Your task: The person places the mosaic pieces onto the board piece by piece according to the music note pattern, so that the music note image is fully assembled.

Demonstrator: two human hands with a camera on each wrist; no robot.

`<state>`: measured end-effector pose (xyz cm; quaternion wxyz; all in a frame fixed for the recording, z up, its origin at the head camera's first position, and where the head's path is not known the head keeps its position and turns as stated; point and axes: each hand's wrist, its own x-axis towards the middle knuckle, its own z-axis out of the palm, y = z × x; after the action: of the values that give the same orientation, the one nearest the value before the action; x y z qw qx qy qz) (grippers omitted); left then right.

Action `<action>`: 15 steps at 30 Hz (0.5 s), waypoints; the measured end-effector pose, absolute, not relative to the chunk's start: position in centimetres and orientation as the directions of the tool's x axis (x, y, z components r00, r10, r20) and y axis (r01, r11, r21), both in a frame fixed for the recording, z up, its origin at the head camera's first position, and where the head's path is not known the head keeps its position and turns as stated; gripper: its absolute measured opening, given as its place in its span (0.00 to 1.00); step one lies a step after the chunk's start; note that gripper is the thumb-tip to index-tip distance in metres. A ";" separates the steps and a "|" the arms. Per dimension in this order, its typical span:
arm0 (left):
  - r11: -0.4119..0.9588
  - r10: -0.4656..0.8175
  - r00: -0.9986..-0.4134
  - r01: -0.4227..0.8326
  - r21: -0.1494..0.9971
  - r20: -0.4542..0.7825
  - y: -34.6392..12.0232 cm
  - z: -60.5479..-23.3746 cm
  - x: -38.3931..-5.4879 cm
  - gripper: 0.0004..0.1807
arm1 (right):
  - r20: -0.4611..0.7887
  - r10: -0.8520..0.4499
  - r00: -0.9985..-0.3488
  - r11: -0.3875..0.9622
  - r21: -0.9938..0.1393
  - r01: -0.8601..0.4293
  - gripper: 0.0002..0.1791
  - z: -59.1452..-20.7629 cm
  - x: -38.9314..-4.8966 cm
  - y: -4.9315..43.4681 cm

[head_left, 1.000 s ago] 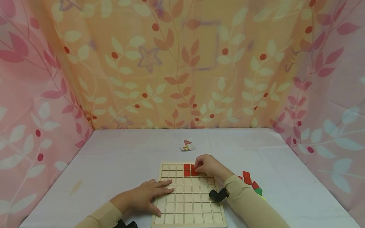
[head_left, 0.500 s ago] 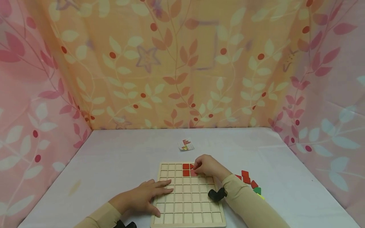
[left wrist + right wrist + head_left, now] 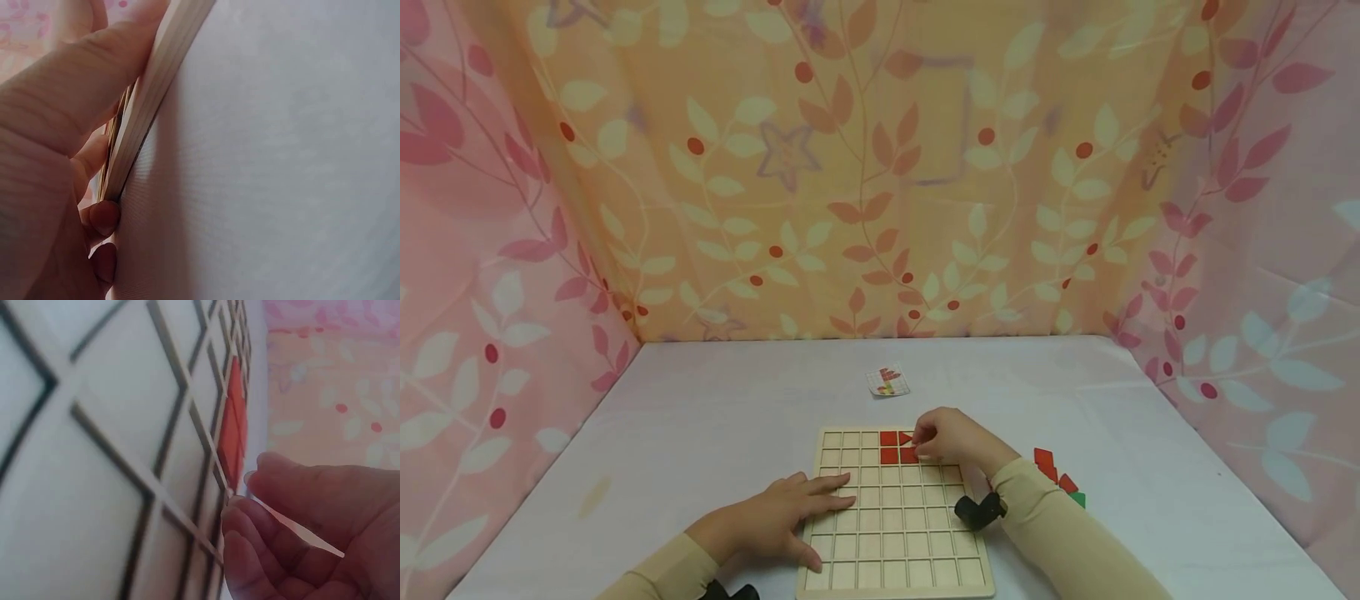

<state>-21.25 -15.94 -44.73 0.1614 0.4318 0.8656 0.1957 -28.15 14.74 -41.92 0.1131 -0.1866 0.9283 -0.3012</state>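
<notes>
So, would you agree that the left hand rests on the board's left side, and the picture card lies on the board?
Not quite: the picture card lies on the white table beyond the board, as the head view shows; the left hand does rest on the board's left side.

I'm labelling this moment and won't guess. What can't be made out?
Head view: the pattern on the small card is too small to read exactly.
Head view: the right hand hides some cells of the wooden board.
Head view: the right sleeve partly covers the green piece.
Right wrist view: whether the right hand pinches anything; its own fingers block the spot.
Left wrist view: the left hand is cut off by the picture's left edge.
</notes>
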 end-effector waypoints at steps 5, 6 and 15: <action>0.544 0.814 -0.572 0.690 0.477 -0.102 -16.0 -44.7 -21.2 0.43 | -0.098 -0.373 -0.923 0.758 -0.605 -0.242 0.02 -41.0 -28.2 16.8; 0.546 0.813 -0.573 0.687 0.478 -0.105 -16.0 -44.7 -21.3 0.43 | -0.101 -0.360 -0.928 0.766 -0.599 -0.232 0.02 -40.9 -28.2 17.3; 0.547 0.813 -0.571 0.682 0.485 -0.113 -16.0 -45.0 -21.3 0.43 | -0.149 -0.276 -0.950 0.799 -0.584 -0.141 0.04 -40.5 -27.7 22.0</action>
<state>-21.31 -15.98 -44.99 0.1648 0.4328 0.8638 0.1983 -27.73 22.03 -40.49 0.1137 -0.1105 0.9416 -0.2970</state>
